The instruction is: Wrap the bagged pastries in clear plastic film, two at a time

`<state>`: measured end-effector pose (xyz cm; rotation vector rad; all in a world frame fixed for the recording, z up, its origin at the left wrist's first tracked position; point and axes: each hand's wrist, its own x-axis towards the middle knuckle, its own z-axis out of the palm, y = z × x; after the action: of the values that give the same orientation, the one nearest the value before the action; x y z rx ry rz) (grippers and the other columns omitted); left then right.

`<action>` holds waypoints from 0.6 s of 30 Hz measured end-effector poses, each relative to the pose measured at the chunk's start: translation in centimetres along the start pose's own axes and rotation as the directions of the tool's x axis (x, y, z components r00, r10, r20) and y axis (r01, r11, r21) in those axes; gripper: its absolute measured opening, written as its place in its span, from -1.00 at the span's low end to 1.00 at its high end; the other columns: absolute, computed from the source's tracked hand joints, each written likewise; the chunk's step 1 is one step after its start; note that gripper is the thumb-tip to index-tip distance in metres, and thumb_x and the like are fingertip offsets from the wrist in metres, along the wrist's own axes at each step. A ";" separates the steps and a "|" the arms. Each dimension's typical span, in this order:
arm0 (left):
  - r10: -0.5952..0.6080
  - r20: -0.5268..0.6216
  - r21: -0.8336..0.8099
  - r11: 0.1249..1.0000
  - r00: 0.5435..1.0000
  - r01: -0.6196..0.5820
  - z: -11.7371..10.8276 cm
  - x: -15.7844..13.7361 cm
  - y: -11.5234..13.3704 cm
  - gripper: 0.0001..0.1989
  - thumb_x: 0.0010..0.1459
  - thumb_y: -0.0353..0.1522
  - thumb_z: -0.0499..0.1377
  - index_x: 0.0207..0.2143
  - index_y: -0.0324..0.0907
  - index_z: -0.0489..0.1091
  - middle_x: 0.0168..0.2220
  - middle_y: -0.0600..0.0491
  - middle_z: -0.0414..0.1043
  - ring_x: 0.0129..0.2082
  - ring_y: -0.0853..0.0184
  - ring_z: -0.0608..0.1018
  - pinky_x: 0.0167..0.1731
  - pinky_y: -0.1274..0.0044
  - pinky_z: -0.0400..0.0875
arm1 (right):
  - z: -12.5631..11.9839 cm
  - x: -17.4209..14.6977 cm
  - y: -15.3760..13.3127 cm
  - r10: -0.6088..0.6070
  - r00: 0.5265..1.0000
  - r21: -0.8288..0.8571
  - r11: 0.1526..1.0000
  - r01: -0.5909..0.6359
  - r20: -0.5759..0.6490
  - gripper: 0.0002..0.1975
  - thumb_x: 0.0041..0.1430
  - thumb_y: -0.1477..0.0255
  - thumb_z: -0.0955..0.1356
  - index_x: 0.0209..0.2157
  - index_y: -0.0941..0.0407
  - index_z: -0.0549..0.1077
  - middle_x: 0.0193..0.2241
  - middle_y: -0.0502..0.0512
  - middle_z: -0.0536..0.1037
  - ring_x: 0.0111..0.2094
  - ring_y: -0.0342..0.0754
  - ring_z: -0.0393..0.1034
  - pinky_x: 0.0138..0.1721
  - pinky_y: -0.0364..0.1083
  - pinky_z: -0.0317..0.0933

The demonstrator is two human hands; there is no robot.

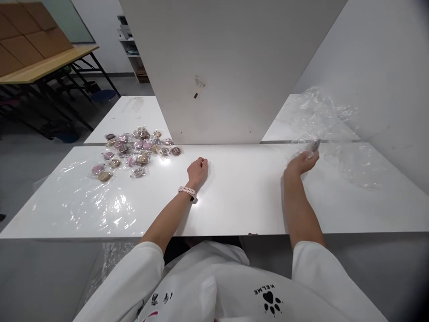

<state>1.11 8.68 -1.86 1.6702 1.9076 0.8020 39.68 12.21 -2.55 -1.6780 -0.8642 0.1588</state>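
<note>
My left hand [197,172] rests on the white table in a loose fist, with nothing showing in its fingers. A pink-and-white wristband [187,192] is on that wrist. To its left lies a pile of small round treats in clear wrappers [142,158], brown, pink and yellowish, probably cookies. On the right, my right hand [303,162] is closed around a small greyish item in clear plastic [314,146]; its exact kind is hard to make out. Crumpled clear plastic bags [311,114] lie just beyond that hand, and more clear plastic [358,165] is to its right.
An upright grey-white panel [228,58] rises from the table's far side. Clear plastic film [100,205] covers the front left of the white table [234,197]. A white wall [395,89] borders the right. A wooden-topped table [50,67] and a blue stool [103,95] stand behind left.
</note>
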 end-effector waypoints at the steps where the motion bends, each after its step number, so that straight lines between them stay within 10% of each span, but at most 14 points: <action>1: -0.008 -0.004 0.001 1.000 1.000 0.008 0.0 0.0 0.1 -0.71 0.31 -0.22 -0.05 -0.42 -0.09 0.31 -0.51 0.10 0.39 -0.46 0.29 0.41 -0.38 0.48 0.14 | 0.4 1.3 -0.1 -0.050 0.995 -0.109 0.993 0.041 -0.083 -0.45 0.40 0.40 -0.07 0.35 0.21 -0.02 0.29 0.46 0.14 0.34 0.16 0.06 0.23 0.29 0.08; 5: -0.017 -0.027 -0.001 1.000 0.999 0.017 0.1 0.0 0.3 -0.69 0.29 -0.20 -0.05 -0.47 -0.09 0.29 -0.55 0.12 0.35 -0.49 0.31 0.38 -0.38 0.48 0.13 | 4.2 3.1 -0.5 -0.134 0.988 -0.494 0.856 0.153 0.075 -0.42 0.36 0.47 0.02 0.37 0.24 0.00 0.33 0.44 0.07 0.37 0.15 -0.06 0.30 0.25 -0.07; 11: -0.044 0.005 -0.009 0.999 0.999 0.045 -0.1 -0.2 0.4 -0.70 0.27 -0.20 -0.03 -0.47 -0.09 0.31 -0.55 0.13 0.36 -0.49 0.32 0.37 -0.39 0.49 0.15 | 7.2 2.3 0.9 -0.110 0.852 -0.518 0.752 0.408 0.511 -0.34 0.30 0.24 0.19 0.37 0.15 0.05 0.39 0.35 0.00 0.40 0.15 -0.21 0.30 0.30 -0.24; 18: -0.051 0.010 0.023 0.998 0.999 0.050 -0.2 0.1 0.3 -0.72 0.26 -0.20 -0.01 -0.43 -0.09 0.36 -0.52 0.13 0.38 -0.47 0.32 0.39 -0.37 0.49 0.17 | -3.5 5.2 3.8 -0.051 0.998 -0.686 0.727 0.021 -0.023 -0.37 0.34 0.44 0.08 0.40 0.28 -0.07 0.42 0.45 -0.25 0.41 0.08 -0.56 0.27 0.30 -0.58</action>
<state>1.20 8.81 -1.47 1.6297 1.9506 0.7526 47.02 12.46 -3.06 -2.3457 -0.9927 -0.2658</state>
